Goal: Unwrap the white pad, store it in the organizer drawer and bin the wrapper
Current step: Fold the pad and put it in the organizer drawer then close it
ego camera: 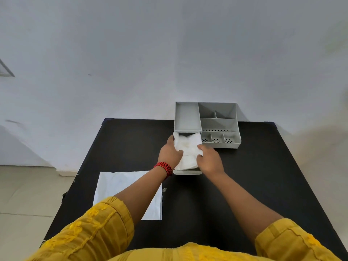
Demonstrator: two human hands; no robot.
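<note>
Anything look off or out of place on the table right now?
Mostly fine. The white pad bulges above the open drawer rather than lying flat, with the left hand and right hand on it. The wrapper lies flat on the black table, not yet binned.

White pad [188, 146], grey organizer [218, 117], black table [263, 176].

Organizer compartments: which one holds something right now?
The pulled-out drawer under the organizer's left side holds the white pad, gripped by both hands; the top compartments look bare.
</note>
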